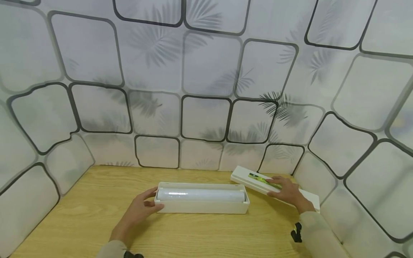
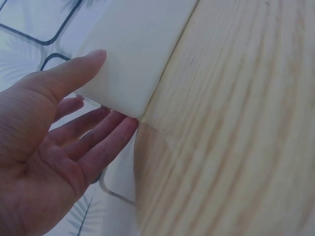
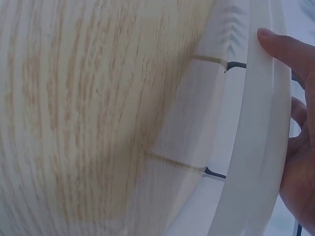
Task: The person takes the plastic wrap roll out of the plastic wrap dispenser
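Note:
A long white box [image 1: 203, 207] sits on the table with its top off. Inside it lies a shiny, pale roll of cling film [image 1: 201, 195]. My left hand [image 1: 139, 209] holds the box by its left end; in the left wrist view the thumb [image 2: 81, 71] lies along the front wall and the fingers touch the end. To the right, my right hand [image 1: 287, 193] grips the white lid [image 1: 243, 176] across its width, with the thumb on the near edge. The lid lies at an angle, label up, partly covered by that hand. From the right wrist view its long side [image 3: 258, 123] shows.
The wood-grain table [image 1: 193, 236] extends in front of the box and to its left. A patterned wall covering [image 1: 206, 118] encloses the back and both sides. The lid's right end lies close to the right-hand wall.

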